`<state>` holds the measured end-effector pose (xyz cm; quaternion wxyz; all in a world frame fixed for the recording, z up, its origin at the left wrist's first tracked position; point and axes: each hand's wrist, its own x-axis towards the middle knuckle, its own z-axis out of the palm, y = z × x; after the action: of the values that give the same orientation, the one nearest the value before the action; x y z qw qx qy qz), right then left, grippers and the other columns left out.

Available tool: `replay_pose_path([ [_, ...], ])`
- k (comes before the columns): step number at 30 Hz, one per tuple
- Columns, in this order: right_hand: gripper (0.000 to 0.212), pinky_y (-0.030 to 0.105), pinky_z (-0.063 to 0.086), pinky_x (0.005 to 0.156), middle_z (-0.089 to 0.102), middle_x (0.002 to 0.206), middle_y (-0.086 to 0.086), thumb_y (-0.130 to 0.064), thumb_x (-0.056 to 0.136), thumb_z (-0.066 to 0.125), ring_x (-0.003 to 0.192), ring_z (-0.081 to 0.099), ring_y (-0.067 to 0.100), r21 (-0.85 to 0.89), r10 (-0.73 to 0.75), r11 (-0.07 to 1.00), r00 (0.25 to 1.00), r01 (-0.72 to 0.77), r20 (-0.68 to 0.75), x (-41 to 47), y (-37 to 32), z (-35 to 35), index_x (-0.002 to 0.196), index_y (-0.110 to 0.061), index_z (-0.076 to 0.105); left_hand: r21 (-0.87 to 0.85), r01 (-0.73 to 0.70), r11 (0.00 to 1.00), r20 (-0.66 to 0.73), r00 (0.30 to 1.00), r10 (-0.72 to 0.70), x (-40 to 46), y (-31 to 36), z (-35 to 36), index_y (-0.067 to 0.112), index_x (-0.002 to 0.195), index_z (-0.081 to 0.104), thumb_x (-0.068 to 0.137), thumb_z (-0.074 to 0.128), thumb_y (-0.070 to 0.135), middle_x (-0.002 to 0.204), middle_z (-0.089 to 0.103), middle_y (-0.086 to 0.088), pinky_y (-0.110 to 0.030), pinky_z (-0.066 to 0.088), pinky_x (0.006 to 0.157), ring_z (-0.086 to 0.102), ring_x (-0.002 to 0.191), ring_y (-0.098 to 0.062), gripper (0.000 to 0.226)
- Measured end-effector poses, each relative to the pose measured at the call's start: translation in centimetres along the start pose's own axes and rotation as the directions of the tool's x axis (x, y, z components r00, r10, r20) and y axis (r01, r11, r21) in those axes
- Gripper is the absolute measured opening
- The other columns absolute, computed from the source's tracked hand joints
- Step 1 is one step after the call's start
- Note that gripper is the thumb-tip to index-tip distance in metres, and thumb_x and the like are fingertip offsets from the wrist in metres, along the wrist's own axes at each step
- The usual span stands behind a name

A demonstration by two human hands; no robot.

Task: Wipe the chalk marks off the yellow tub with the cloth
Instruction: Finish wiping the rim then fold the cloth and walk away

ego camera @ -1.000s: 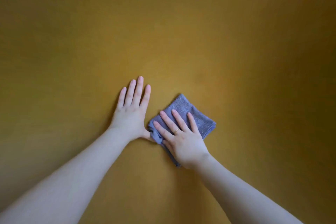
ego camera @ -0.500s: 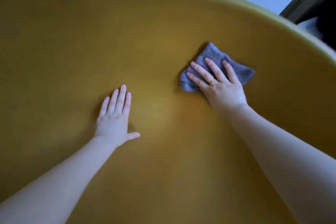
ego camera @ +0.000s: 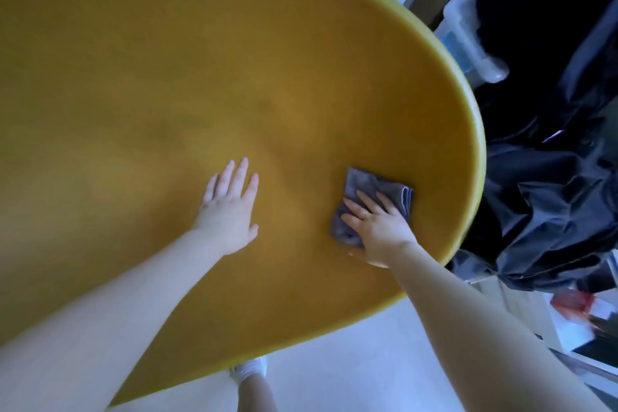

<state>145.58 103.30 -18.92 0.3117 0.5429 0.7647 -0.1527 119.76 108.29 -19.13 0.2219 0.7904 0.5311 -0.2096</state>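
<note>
The yellow tub (ego camera: 200, 77) fills most of the view, its broad surface facing me and its curved rim running down the right side. A folded grey cloth (ego camera: 368, 187) lies flat on that surface near the right rim. My right hand (ego camera: 378, 227) presses on the cloth with fingers spread over it. My left hand (ego camera: 230, 207) rests flat and open on the bare yellow surface, to the left of the cloth. No chalk marks are visible on the tub.
A heap of black fabric (ego camera: 548, 184) sits right beside the tub's rim. A clear plastic container (ego camera: 468, 40) shows behind it. A pale floor (ego camera: 334, 361) lies below, with my foot in a white sock (ego camera: 249, 370). Boxes stand at the lower right.
My right hand slid the cloth from next to my left hand out to the tub's right rim. The view swung, bringing the rim, floor and black fabric into sight.
</note>
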Motion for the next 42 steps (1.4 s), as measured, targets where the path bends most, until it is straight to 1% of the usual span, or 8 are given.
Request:
replay_pose_path([
  [3,0.057,0.043,0.015,0.11,0.029,0.15,-0.004,-0.048,0.076,0.065,0.14,0.019,0.019,0.062,-0.139,0.989,0.98,0.132,0.142,-3.9,-3.4,3.6,0.127,-0.026,0.05,0.024,-0.029,0.999,0.12,0.992,0.026,-2.3,-0.1,0.6,0.021,0.15,-0.002,0.088,0.048,0.052,0.153,-0.026,-0.006,-0.043,-0.01,0.114,-0.022,0.141,-0.026,0.086],
  [6,0.044,0.033,0.05,0.072,0.07,0.105,-0.008,-0.035,0.041,0.089,0.097,0.066,0.016,0.084,-0.136,0.988,0.99,0.132,0.043,-6.2,-6.4,5.6,0.079,-0.027,0.07,0.026,-0.055,0.998,0.188,0.981,0.05,-4.6,-1.7,0.6,0.021,0.15,0.001,0.09,0.047,0.051,0.154,-0.024,-0.005,-0.04,-0.007,0.116,-0.021,0.142,-0.025,0.082],
  [12,0.039,0.032,0.036,0.065,0.062,0.107,0.011,0.005,0.077,0.048,0.094,0.059,0.031,0.392,0.048,0.915,0.99,-0.096,0.132,-7.7,-13.0,1.8,0.111,-0.014,0.051,-0.06,-0.128,0.99,0.168,0.976,0.136,-11.9,-4.1,0.1,0.02,0.15,0.013,0.095,0.042,0.042,0.158,-0.008,-0.001,-0.035,0.004,0.116,-0.004,0.145,-0.018,0.066],
  [19,0.008,0.028,0.03,0.06,0.059,0.082,0.013,-0.006,0.088,0.048,0.075,0.049,0.021,0.874,0.085,0.475,0.984,0.1,-0.159,-14.8,-24.2,-8.7,0.09,-0.008,0.055,-0.241,-0.225,0.944,0.044,0.969,0.242,-25.5,-5.5,-2.6,0.018,0.149,0.018,0.087,0.057,0.039,0.155,0.02,0.0,-0.032,0.024,0.111,0.022,0.141,-0.017,0.076],
  [23,0.024,0.025,0.037,0.064,0.051,0.074,0.001,0.004,0.085,0.046,0.073,0.046,0.014,0.994,0.028,0.052,0.994,0.1,-0.102,-21.1,-27.2,-15.4,0.074,-0.017,0.052,-0.457,-0.223,0.861,-0.058,0.973,0.222,-33.2,-7.4,-5.8,0.013,0.112,0.06,0.064,0.053,0.058,0.117,0.06,-0.002,-0.038,0.035,0.104,0.049,0.12,-0.026,0.066],
  [27,0.024,0.023,0.039,0.056,0.054,0.06,-0.002,-0.001,0.077,0.046,0.06,0.05,0.015,0.992,-0.029,-0.118,0.998,0.052,-0.055,-27.0,-28.2,-21.1,0.063,-0.018,0.057,-0.583,-0.129,0.802,-0.079,0.992,0.102,-40.0,-8.1,-7.8,0.006,0.107,0.064,0.072,0.055,0.046,0.104,0.064,-0.005,-0.034,0.039,0.1,0.056,0.103,-0.026,0.053],
  [31,0.014,0.046,0.037,0.07,0.046,0.079,0.017,-0.01,0.074,0.045,0.071,0.051,0.041,0.992,-0.119,-0.122,0.993,-0.022,0.008,-30.9,-29.3,-22.9,0.068,-0.01,0.057,-0.698,-0.023,0.716,-0.111,0.991,-0.077,-46.3,-6.5,-8.4,0.022,0.074,0.051,0.089,0.061,0.021,0.068,0.051,0.006,-0.024,0.036,0.058,0.047,0.066,-0.016,0.017],
  [42,0.023,0.034,0.038,0.075,0.052,0.091,0.011,-0.022,0.092,0.042,0.086,0.05,0.023,0.981,-0.289,-0.016,0.94,-0.193,0.18,-36.8,-36.3,-17.0,0.075,-0.013,0.053,-0.97,0.037,0.242,-0.097,0.85,-0.518,-62.9,0.6,1.7,0.016,0.07,0.051,0.092,0.056,0.011,0.062,0.051,0.008,-0.011,0.035,0.052,0.045,0.052,0.004,0.023],
])
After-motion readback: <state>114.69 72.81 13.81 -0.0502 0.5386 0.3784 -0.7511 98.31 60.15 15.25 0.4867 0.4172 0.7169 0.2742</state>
